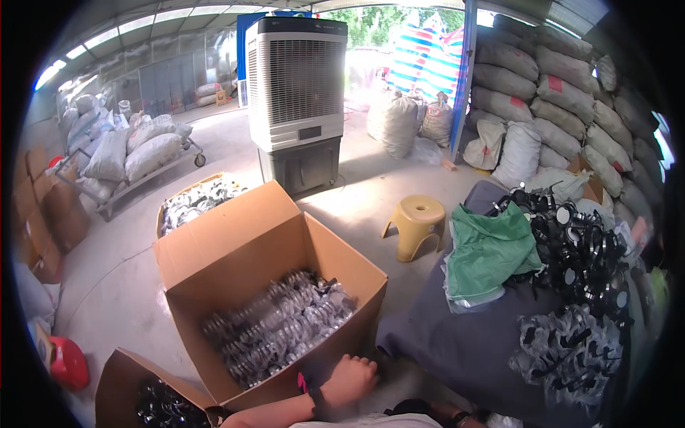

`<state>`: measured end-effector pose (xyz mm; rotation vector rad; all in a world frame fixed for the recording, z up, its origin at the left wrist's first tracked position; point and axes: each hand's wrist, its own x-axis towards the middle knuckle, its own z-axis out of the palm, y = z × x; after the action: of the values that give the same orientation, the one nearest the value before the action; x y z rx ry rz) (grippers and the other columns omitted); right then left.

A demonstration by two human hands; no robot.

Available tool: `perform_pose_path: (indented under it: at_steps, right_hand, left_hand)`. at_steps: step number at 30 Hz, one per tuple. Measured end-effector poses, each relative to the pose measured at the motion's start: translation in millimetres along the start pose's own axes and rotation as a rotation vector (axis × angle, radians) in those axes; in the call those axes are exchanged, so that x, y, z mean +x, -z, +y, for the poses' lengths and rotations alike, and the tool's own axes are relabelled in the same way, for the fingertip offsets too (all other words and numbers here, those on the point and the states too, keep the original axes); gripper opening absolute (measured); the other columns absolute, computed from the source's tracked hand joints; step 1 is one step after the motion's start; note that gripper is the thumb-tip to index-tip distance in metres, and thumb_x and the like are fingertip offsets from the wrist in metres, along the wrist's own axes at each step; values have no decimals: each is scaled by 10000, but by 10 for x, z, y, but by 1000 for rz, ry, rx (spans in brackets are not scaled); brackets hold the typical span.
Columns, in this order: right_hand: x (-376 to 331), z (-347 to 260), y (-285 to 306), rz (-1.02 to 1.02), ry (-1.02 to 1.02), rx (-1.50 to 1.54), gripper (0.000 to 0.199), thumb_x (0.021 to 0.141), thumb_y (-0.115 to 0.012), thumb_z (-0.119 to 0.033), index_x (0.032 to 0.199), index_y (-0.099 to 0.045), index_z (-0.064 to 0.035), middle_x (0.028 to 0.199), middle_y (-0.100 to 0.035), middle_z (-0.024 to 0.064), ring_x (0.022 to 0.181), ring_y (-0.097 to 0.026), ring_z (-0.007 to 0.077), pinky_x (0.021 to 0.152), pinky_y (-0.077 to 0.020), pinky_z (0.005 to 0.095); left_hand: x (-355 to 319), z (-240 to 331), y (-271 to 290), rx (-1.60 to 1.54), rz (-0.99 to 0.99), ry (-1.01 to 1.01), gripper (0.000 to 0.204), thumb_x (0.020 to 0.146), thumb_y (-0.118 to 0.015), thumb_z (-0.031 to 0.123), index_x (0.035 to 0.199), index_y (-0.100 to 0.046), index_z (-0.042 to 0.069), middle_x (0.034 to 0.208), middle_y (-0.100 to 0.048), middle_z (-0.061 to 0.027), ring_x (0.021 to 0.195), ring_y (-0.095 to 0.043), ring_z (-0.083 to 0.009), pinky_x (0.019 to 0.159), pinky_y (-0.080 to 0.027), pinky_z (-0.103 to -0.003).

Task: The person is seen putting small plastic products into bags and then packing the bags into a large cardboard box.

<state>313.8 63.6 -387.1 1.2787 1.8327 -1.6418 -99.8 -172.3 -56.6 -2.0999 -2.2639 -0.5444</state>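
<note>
My left hand (351,380), a dark band at its wrist, is at the near right side of a large open cardboard box (232,253). Its fingers are curled; whatever they may hold is hidden. Packed in rows inside the box are several clear-wrapped black and silvery parts (282,324). At the lower edge, part of my right hand (444,411) shows by a dark bracelet, its fingers out of sight. To the right, a dark cloth-covered table (435,324) bears more wrapped parts (571,349), a green bag (492,250) and a heap of loose black parts with round shiny faces (578,242).
A smaller carton (118,389) of black parts stands at the lower left. Beyond the large box are a filled yellow crate (196,192), an air cooler (300,100) and a yellow stool (417,221). Stacked sacks (564,96) line the right; a loaded cart (135,178) stands left.
</note>
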Motion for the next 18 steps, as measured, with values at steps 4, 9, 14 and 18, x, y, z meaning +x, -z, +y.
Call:
perform_pose_path:
  at_steps: [4, 9, 14, 18]
  right_hand:
    - [-130, -424, -716, 409, 411, -361, 692, 885, -547, -545, 1397, -419, -98, 1438, -429, 115, 1348, -357, 280, 1138, -235, 388]
    - [-1064, -1839, -698, 248, -73, 13, 818, 809, -514, -716, 1264, -572, -39, 1361, -503, 140, 1300, -418, 250, 1115, -260, 362]
    - [-1068, -1499, -814, 423, 55, 482, 650, 831, -646, -535, 1146, -609, 32, 1090, -631, 98, 995, -594, 173, 873, -461, 329]
    - [-1826, -2020, -838, 365, 130, 655, 566, 848, -662, -451, 1106, -612, 51, 1008, -645, 85, 904, -609, 176, 803, -481, 317]
  left_hand:
    - [210, -15, -128, -55, 177, -3, 163, 770, -619, 235, 724, -570, 87, 686, -612, -110, 654, -626, -294, 630, -486, -419]
    - [283, -102, -115, -87, 335, 109, 113, 745, -624, 152, 691, -568, 70, 650, -593, -137, 615, -605, -343, 583, -488, -457]
    - [365, -47, 25, -227, 343, 234, 101, 786, -649, 149, 796, -635, 49, 765, -648, -160, 714, -638, -351, 648, -513, -443]
    - [253, -114, 12, -181, 321, 313, 128, 789, -655, 164, 808, -639, 39, 749, -648, -171, 703, -636, -363, 645, -511, -444]
